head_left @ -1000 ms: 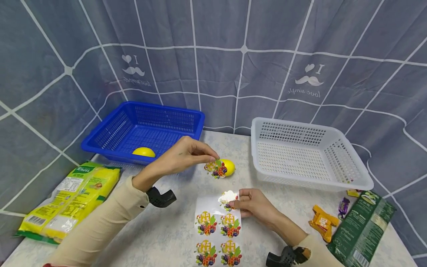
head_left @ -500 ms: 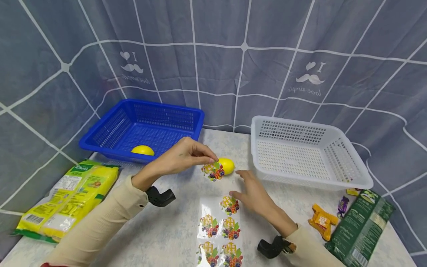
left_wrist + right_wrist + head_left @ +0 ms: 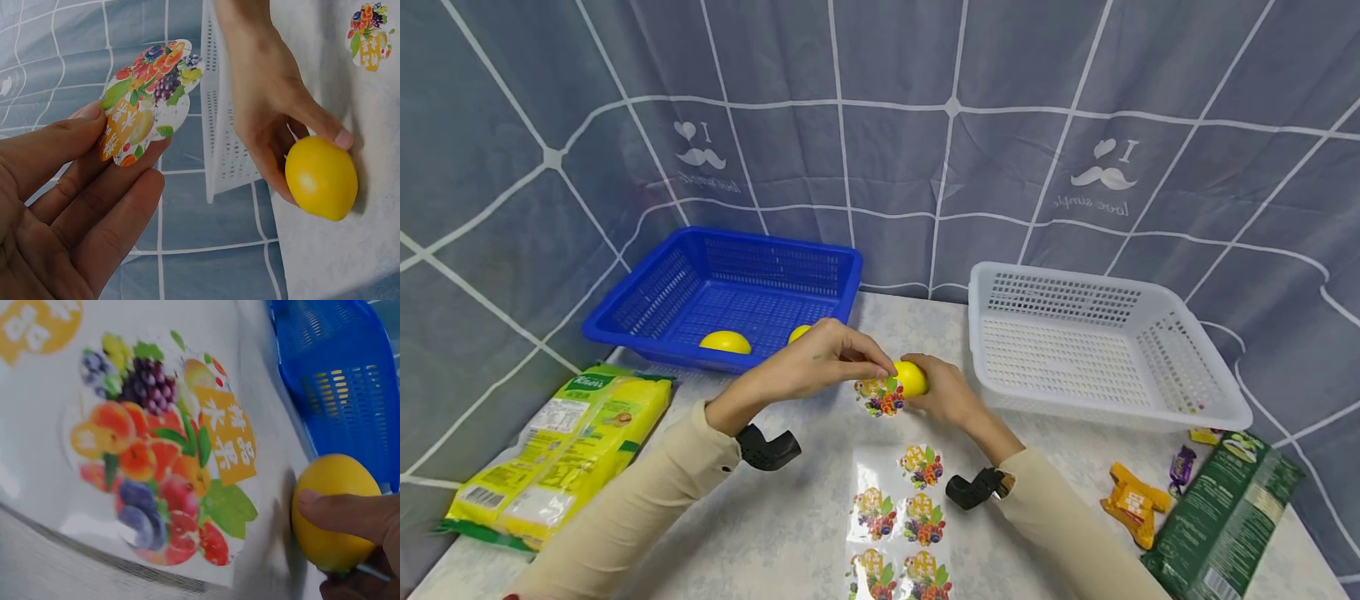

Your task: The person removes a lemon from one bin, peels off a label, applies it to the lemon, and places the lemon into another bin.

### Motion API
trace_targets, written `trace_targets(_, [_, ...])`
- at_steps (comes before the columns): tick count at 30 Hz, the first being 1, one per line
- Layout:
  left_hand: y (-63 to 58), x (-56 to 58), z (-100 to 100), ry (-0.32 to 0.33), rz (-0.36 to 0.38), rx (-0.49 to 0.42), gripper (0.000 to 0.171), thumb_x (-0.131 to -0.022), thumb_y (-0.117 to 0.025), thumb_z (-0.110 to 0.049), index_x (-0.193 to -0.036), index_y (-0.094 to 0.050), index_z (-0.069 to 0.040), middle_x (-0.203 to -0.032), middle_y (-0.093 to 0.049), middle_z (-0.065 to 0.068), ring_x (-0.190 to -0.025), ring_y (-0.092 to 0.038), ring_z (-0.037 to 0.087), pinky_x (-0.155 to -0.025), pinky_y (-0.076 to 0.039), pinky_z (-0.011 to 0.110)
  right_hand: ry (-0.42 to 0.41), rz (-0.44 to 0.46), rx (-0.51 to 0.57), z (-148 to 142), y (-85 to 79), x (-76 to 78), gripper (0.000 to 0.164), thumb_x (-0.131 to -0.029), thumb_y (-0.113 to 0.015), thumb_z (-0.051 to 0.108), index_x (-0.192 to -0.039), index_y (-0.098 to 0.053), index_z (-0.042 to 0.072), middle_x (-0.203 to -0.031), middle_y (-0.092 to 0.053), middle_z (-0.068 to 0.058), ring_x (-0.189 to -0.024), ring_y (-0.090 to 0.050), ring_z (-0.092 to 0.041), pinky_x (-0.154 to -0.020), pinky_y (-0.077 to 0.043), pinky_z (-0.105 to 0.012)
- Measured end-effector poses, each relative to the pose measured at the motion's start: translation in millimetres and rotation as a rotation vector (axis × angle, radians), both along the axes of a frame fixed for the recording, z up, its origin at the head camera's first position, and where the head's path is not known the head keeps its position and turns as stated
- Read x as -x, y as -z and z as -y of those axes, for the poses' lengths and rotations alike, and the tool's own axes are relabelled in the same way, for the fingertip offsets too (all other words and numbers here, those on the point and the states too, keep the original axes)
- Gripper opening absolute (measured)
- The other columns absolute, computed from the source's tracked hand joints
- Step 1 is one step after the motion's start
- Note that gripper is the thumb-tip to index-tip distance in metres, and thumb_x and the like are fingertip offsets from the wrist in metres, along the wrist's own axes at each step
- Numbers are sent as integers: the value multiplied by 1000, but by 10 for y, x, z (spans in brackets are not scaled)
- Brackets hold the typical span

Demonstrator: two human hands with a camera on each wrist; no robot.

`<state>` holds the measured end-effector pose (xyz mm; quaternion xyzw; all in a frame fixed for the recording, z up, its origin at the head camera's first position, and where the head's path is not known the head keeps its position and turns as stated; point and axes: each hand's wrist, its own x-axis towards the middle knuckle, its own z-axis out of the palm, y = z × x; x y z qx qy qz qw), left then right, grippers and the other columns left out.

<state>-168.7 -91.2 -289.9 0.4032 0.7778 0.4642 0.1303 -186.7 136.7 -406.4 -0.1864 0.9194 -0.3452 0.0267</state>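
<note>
Between thumb and fingertips my left hand pinches a scalloped fruit-print sticker, which the left wrist view shows tilted with its printed side visible. My right hand grips a yellow lemon on the table, thumb on one side, as the right wrist view shows. In the head view the sticker hangs just left of the lemon and partly overlaps it; whether they touch I cannot tell. Nearer the body lies a glossy white sticker sheet with several matching fruit stickers on it.
A blue basket at back left holds two yellow lemons. At back right stands a white basket. A yellow Knorr bag lies left; a green packet, an orange-wrapped item and a purple-wrapped candy lie right.
My right hand has let go of the sticker sheet, moved up and forward, and taken hold of the lemon. The left hand keeps the sticker, nearly in place.
</note>
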Motion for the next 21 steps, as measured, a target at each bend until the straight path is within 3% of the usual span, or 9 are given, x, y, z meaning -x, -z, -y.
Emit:
trace_targets(4, [29, 12, -33, 10, -8, 8, 13, -95, -64, -5, -100, -76, 0, -96, -75, 4, -81, -64, 11, -72, -53, 25, -62, 0, 14, -34, -48, -77, 65, -73, -85, 8, -133, -59, 5, -125, -63, -11, -100, -60, -22, -86, -51, -37])
trace_targets(8, [53, 15, -81, 22, -17, 3, 13, -94, -65, -4, -99, -76, 0, -96, -75, 5, -81, -64, 11, -71, -53, 25, -114, 11, 72, -43, -154, -206, 66, -73, -86, 14, -134, -59, 9, -129, -61, -6, -108, -59, -20, -92, -50, -37])
trace_targets(15, [110, 6, -189, 24, -87, 34, 12, -94, -66, -5, -97, -77, -3, -93, -74, 1, -77, -63, 9, -68, -53, 25, -132, 54, 178, -48, -283, -432, 60, -77, -85, 18, -132, -60, 16, -123, -61, 6, -112, -59, -14, -93, -51, -32])
trace_targets(21, [148, -4, -226, 36, -142, 57, 12, -94, -65, -5, -97, -77, -4, -91, -74, 0, -75, -62, 10, -66, -52, 24, -175, 119, 305, -77, -327, -537, 61, -77, -85, 16, -132, -58, 13, -121, -58, 3, -101, -64, -15, -82, -56, -29])
